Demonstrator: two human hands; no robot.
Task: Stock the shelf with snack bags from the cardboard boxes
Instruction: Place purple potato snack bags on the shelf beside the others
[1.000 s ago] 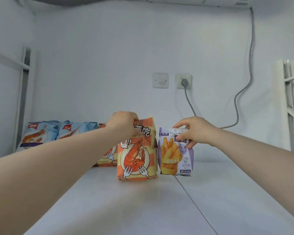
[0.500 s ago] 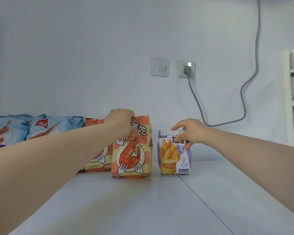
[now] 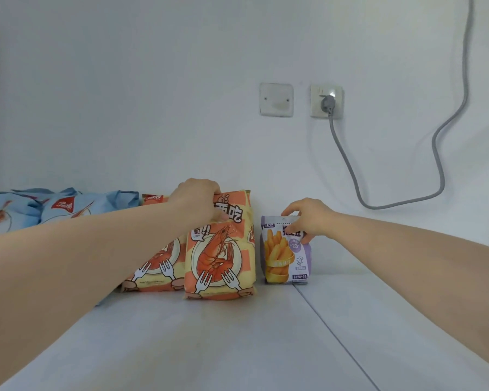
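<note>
An orange shrimp snack bag (image 3: 220,258) stands upright on the white shelf (image 3: 237,342) near the back wall. My left hand (image 3: 198,198) grips its top edge. Just right of it stands a small purple fries bag (image 3: 287,252), and my right hand (image 3: 308,218) pinches its top. A second orange shrimp bag (image 3: 153,266) leans behind my left forearm, partly hidden. Two blue snack bags (image 3: 62,207) lie further left against the wall.
A blank wall plate (image 3: 276,99) and a socket (image 3: 326,100) with a grey cable (image 3: 441,176) plugged in sit on the wall above the bags. A seam (image 3: 331,328) runs across the shelf to the right of the fries bag.
The view has moved closer and to the right, so the side frames dropped out of sight. Both bags have been pushed back toward the wall, with my hands staying on their tops.
</note>
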